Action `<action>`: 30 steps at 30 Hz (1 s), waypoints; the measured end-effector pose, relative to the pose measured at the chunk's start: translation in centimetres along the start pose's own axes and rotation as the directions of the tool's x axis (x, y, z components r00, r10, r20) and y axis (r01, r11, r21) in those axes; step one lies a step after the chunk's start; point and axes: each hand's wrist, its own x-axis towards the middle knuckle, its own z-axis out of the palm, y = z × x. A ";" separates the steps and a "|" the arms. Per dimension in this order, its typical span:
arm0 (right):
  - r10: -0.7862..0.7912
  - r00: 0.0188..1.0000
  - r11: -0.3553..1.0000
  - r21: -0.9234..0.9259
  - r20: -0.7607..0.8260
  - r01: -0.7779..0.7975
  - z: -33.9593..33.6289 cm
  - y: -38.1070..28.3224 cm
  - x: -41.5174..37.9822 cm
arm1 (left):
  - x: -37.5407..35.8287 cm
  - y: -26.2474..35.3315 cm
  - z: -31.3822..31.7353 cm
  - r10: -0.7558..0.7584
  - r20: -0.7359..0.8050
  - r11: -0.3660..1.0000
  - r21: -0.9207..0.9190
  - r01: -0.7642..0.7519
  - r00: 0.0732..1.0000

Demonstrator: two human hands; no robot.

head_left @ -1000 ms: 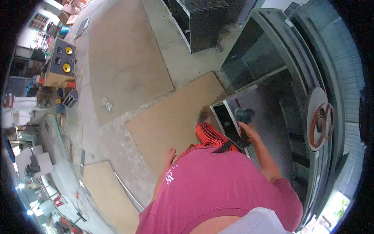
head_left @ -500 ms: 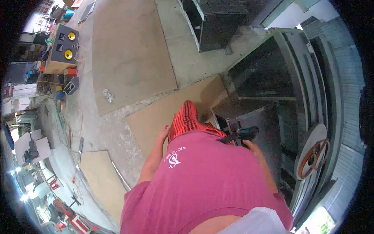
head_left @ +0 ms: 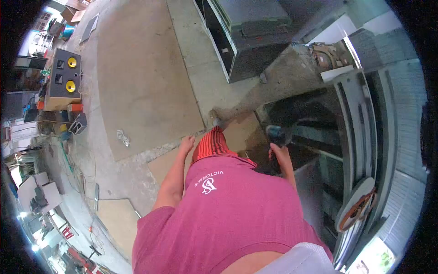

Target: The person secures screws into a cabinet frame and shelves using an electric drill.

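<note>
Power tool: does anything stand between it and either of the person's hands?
Nothing visible separates the power tool from the right hand, which grips it. Between it and the left hand, the striped trouser leg shows.

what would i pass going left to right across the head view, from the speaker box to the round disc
speaker box with yellow cones → crumpled whitish scrap → left hand → red striped trousers → right hand holding a drill-like tool → round disc

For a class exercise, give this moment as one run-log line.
right hand: gripping power tool | left hand: nothing visibly held | brown sheet: on floor
</note>
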 end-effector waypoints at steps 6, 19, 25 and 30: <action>-0.187 0.978 0.966 0.197 0.093 0.166 5.9 -11.9 15.0 | 5.4 10.3 -6.3 0.143 -0.081 0.952 -0.261 -0.159 0.986; -0.032 0.994 0.902 0.432 0.103 -0.016 8.3 -21.9 31.5 | 1.3 -5.8 -5.4 -0.243 -0.150 0.957 -0.201 0.211 0.959; 0.036 0.977 0.895 0.428 0.208 -0.124 8.7 -22.7 34.9 | 2.0 5.2 -4.3 -0.269 -0.044 0.938 -0.239 0.251 0.962; 0.053 0.995 0.970 0.233 0.085 -0.071 9.7 -25.7 33.6 | 5.2 10.0 -3.4 -0.124 -0.074 0.972 -0.212 0.105 0.990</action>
